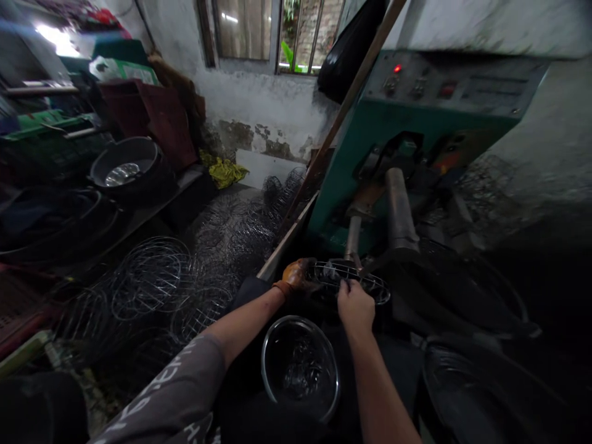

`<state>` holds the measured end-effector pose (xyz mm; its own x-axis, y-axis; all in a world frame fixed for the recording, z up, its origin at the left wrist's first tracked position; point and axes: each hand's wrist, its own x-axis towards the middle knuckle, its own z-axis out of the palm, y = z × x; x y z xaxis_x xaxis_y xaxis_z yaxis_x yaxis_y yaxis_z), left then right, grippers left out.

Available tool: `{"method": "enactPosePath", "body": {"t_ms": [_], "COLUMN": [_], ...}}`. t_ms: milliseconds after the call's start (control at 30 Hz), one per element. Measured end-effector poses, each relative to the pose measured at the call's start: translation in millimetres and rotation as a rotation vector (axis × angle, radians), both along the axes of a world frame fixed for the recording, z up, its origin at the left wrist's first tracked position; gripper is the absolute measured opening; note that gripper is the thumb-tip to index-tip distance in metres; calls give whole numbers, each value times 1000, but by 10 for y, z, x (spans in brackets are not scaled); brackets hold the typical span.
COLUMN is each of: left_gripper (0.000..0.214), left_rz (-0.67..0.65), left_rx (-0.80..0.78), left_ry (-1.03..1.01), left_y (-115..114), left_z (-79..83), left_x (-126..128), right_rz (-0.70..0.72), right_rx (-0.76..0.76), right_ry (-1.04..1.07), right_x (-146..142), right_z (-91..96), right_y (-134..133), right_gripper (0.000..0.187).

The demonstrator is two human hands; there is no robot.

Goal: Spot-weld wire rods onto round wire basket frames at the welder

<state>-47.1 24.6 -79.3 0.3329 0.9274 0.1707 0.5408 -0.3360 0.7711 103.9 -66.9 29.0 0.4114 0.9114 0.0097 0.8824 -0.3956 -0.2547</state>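
Fingers of the gloved left hand (295,275) and bare right hand (354,303) are gripping, seemingly, a wire basket (348,279) before the green machine (370,160).

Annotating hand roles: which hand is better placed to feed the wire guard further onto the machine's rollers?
Probably the right hand: bare, gripping the wire guard at its near rim, directly below the rollers. The gloved left hand only steadies the guard's left edge, off to the side.

Pretty dim overall, daylight from the window (277,34) up top, glare upper left, blurry stretched edges, murky lower right.
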Motion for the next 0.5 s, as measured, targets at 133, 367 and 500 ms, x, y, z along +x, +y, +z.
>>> {"method": "enactPosePath", "body": {"t_ms": [133, 367, 500], "left_gripper": [83, 84, 76], "left_rz": [-10, -75, -108], "left_rx": [231, 371, 356], "left_ry": [53, 181, 291], "left_y": [-82, -109, -146], "left_z": [130, 283, 370], "left_x": [10, 122, 111], "right_rz": [-30, -90, -42], "right_rx": [89, 128, 96], "right_ry": [34, 53, 85], "right_x": [219, 323, 310], "right_z": [-68, -95, -79], "right_y": [-86, -118, -180], "right_gripper": [31, 30, 33]}}
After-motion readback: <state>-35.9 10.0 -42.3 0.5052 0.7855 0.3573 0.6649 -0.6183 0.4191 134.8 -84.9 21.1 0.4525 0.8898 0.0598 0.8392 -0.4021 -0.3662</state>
